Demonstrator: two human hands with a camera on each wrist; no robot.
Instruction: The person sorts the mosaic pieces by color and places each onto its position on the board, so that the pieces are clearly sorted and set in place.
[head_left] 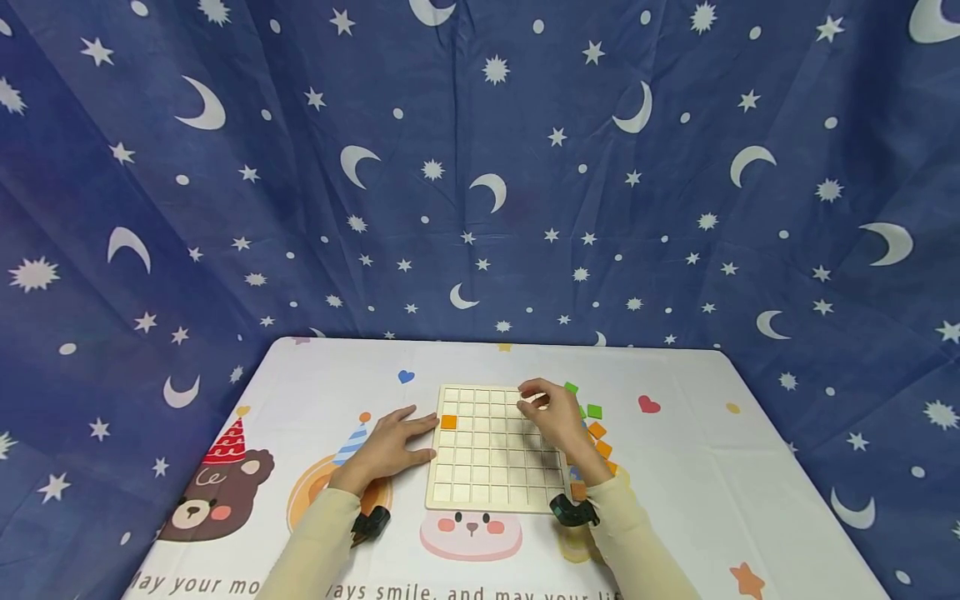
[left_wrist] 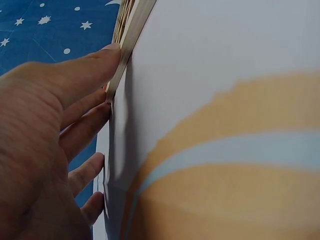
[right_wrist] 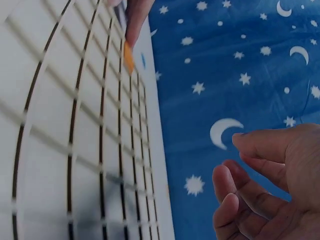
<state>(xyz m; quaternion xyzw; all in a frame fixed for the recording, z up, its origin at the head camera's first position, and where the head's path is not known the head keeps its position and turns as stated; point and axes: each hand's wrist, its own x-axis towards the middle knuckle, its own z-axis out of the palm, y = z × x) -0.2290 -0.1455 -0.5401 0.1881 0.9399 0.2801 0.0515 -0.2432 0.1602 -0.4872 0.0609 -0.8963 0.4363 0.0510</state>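
A pale wooden grid board (head_left: 461, 475) lies flat on the table, with one orange square tile (head_left: 448, 422) in a cell by its left edge. My left hand (head_left: 390, 443) rests at that edge; in the left wrist view its thumb and fingertips touch the side of the board (left_wrist: 131, 40). Over the upper right part of the grid hovers my right hand (head_left: 557, 414), fingers loosely bent. The right wrist view shows nothing between the thumb and fingers of this hand (right_wrist: 270, 175), and the orange tile (right_wrist: 128, 57) farther off on the board.
Loose square tiles lie along the board's right side: green tiles (head_left: 595, 412), several orange tiles (head_left: 603, 449) and a brown tile (head_left: 578, 492). My right forearm partly covers them. A printed white tablecloth (head_left: 675, 500) covers the table, and a blue star-patterned curtain (head_left: 480, 208) hangs behind.
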